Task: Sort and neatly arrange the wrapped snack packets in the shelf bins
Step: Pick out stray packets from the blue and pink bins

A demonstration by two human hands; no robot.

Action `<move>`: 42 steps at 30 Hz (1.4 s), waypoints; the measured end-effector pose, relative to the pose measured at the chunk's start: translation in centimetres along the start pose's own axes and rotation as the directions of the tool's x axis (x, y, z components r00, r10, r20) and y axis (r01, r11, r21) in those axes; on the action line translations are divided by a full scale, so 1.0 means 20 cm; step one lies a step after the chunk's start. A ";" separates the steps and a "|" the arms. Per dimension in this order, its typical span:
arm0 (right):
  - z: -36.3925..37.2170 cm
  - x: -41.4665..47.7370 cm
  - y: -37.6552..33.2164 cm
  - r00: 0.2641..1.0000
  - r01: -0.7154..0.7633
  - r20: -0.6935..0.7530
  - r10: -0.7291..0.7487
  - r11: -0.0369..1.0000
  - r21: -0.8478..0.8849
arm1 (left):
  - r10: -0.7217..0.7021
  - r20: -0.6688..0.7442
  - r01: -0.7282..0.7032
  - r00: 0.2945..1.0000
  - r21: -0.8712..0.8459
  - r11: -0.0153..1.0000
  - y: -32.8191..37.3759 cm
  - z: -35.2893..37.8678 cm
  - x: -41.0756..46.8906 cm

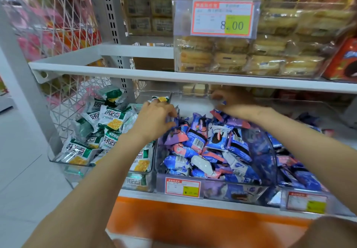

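Hands at work in the middle bin [210,191], centre of the frame. We see the left hand [154,118] curled over the rear left corner of the heap of blue packets [210,145], its fingers [170,112] closed on what looks like the edge of one purple-blue wrapper. The right hand [239,108] reaches to the back of the same bin, under the white shelf [135,73] that crosses the middle of the frame; its fingers bend down onto the wrappers there, but we cannot tell whether they grip one or only press on the pile. The blue packets lie jumbled at every angle, some face up, some showing barcodes.

At left of centre the neighbouring bin [63,160] holds green packets [108,120], also loose and tilted. One green packet [160,99] stands at the back, just beside the divider between the two bins and close to the left hand; we cannot tell which side of the divider it sits on.

We judge the step in hand to be the tidying of the rear of the blue heap. The next move calls for lifting or sliding the wrappers under the fingers and laying them flat, faces one way, with care that none spills over the divider into the green bin.
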State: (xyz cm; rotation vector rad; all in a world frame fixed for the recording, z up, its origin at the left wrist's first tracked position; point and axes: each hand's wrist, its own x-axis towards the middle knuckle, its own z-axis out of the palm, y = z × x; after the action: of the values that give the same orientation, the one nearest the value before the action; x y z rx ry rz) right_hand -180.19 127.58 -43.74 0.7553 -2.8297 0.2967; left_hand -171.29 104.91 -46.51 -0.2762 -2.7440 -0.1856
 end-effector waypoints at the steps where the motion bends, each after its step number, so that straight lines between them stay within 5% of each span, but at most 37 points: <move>1: 0.02 0.00 -0.06 0.995 0.047 0.088 -0.055 0.995 0.089 | -0.034 -0.036 0.032 0.999 -0.039 0.999 -0.01 -0.01 0.00; 3: 0.09 -0.02 -0.19 0.951 0.115 0.261 -0.165 0.974 0.197 | -0.089 -0.095 0.081 0.991 -0.089 0.993 -0.03 -0.02 0.01; 6: 0.22 -0.03 -0.32 0.914 0.197 0.342 -0.219 0.975 0.099 | -0.147 -0.120 0.131 0.982 -0.135 0.982 -0.05 -0.03 0.00; 10: 0.26 -0.02 -0.34 0.942 0.198 0.266 -0.207 0.978 0.061 | -0.174 -0.119 0.155 0.977 -0.159 0.975 -0.06 -0.02 -0.01; 18: 0.09 0.03 -0.06 0.997 -0.049 0.056 0.050 0.999 -0.011 | -0.147 -0.081 0.132 0.986 -0.164 0.977 -0.07 -0.01 0.01; 24: 0.05 -0.06 0.04 0.997 -0.074 0.031 0.070 0.986 0.151 | -0.075 -0.045 0.064 0.996 -0.195 0.979 0.01 0.02 0.02; 30: 0.00 -0.23 0.14 0.992 -0.093 -0.062 0.114 0.960 0.262 | 0.042 0.119 -0.011 0.992 -0.245 0.969 0.16 0.10 0.15; 36: 0.00 -0.39 0.17 0.985 -0.126 -0.087 0.148 0.969 0.213 | -0.174 0.518 0.223 0.838 -0.033 0.974 0.27 0.27 0.36; 39: -0.03 -0.44 0.19 0.980 -0.126 -0.118 0.161 0.957 0.261 | -0.224 0.474 0.300 0.852 -0.091 0.950 0.27 0.36 0.37; 42: -0.04 -0.47 0.20 0.973 -0.121 -0.152 0.176 0.941 0.316 | -0.270 0.255 0.316 0.928 -0.161 0.935 0.27 0.37 0.35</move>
State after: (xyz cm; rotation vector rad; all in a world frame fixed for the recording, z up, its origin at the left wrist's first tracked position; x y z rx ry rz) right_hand -174.20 135.58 -45.82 0.5339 -2.7040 0.8002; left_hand -179.16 112.48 -50.18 0.0732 -2.9890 -0.5440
